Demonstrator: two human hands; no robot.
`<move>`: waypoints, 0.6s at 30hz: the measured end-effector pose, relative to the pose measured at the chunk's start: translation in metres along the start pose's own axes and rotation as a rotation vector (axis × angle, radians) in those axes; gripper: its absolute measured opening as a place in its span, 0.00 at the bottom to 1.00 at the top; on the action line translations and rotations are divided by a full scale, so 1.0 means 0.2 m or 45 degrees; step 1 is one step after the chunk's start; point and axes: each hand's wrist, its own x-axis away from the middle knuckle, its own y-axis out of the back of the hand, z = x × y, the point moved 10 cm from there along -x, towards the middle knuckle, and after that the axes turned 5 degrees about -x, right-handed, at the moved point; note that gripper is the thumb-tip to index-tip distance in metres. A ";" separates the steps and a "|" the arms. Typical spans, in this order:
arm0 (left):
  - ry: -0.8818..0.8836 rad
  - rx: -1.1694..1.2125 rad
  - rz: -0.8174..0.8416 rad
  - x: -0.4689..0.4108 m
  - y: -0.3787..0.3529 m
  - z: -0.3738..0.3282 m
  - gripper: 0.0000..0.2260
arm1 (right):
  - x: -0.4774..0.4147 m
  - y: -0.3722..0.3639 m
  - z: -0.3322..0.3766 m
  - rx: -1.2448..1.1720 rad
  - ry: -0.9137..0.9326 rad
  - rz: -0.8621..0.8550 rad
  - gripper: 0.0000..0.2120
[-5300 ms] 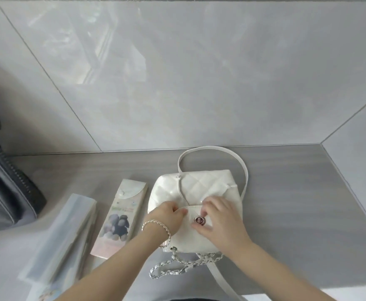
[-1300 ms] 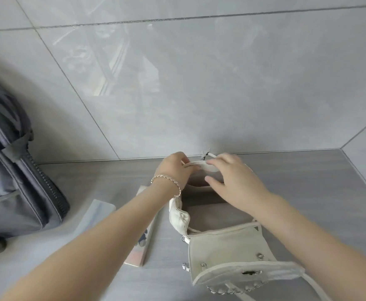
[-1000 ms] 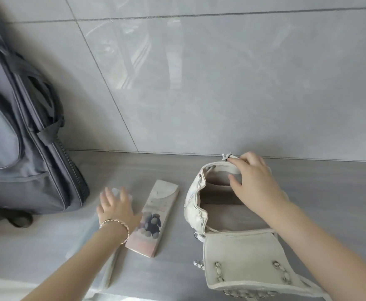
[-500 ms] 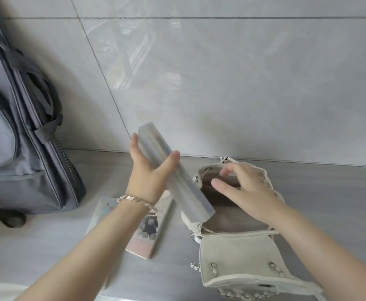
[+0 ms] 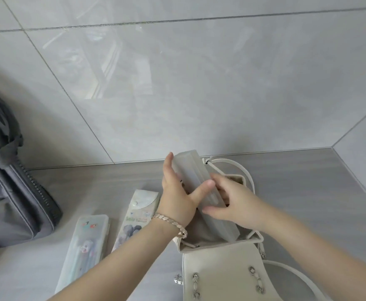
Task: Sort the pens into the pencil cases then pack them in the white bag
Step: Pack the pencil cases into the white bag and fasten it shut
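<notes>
The white bag (image 5: 221, 270) lies open on the grey counter, its flap folded toward me. My left hand (image 5: 178, 198) grips a frosted translucent pencil case (image 5: 194, 172), tilted with its lower end inside the bag's mouth. My right hand (image 5: 234, 203) rests on that case's right side at the bag opening, fingers spread along it. Two more pencil cases lie to the left on the counter: one with a sheep picture (image 5: 137, 218) and a clear one with cartoon prints (image 5: 85, 244).
A dark grey backpack (image 5: 6, 192) stands at the far left against the tiled wall (image 5: 177, 83). The bag's strap (image 5: 240, 168) loops behind its opening, and chain links show on the flap.
My left hand has carried the frosted case to the right and lowered its end into the bag. My right hand moved from the bag's rim onto the case.
</notes>
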 end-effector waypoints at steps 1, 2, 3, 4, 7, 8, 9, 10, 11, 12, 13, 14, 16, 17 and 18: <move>-0.038 -0.011 0.019 0.00 0.01 0.00 0.52 | 0.01 0.01 0.01 0.083 0.036 -0.060 0.17; -0.107 -0.078 0.051 0.01 0.01 -0.02 0.50 | 0.01 0.04 0.01 0.107 0.049 -0.134 0.14; -0.259 -0.223 0.034 0.03 0.03 -0.06 0.46 | 0.02 0.06 0.02 0.073 0.078 -0.188 0.13; -0.441 -0.450 -0.040 0.05 0.05 -0.12 0.42 | 0.03 0.07 0.00 0.054 0.087 -0.236 0.13; -0.808 -0.836 -0.345 0.13 0.12 -0.14 0.30 | 0.06 0.11 -0.06 0.190 0.069 -0.305 0.14; -0.791 -0.835 -0.395 0.12 0.15 -0.12 0.30 | 0.07 0.11 -0.07 0.282 0.081 -0.318 0.16; -0.773 -0.818 -0.415 0.11 0.17 -0.09 0.28 | 0.08 0.10 -0.05 0.354 0.118 -0.317 0.19; -0.759 -0.810 -0.410 0.11 0.17 -0.07 0.26 | 0.09 0.10 -0.04 0.406 0.119 -0.297 0.21; -0.763 -0.830 -0.380 0.11 0.16 -0.06 0.23 | 0.09 0.10 -0.04 0.462 0.123 -0.286 0.22; -0.750 -0.869 -0.320 0.11 0.14 -0.05 0.18 | 0.10 0.09 -0.04 0.539 0.129 -0.252 0.22; -0.715 -0.898 -0.224 0.09 0.11 -0.01 0.12 | 0.09 0.08 -0.04 0.622 0.163 -0.232 0.22; -0.641 -0.929 -0.143 0.07 0.09 0.03 0.10 | 0.08 0.08 -0.05 0.723 0.170 -0.201 0.22; -0.443 -0.991 -0.005 0.02 0.06 0.12 0.14 | 0.04 0.05 -0.08 0.905 0.164 -0.124 0.22; -0.360 -1.035 0.053 0.00 0.05 0.16 0.15 | 0.03 0.02 -0.11 1.011 0.163 -0.080 0.22; -0.259 -1.032 0.099 -0.01 0.04 0.19 0.16 | 0.00 0.02 -0.13 1.087 0.165 -0.093 0.23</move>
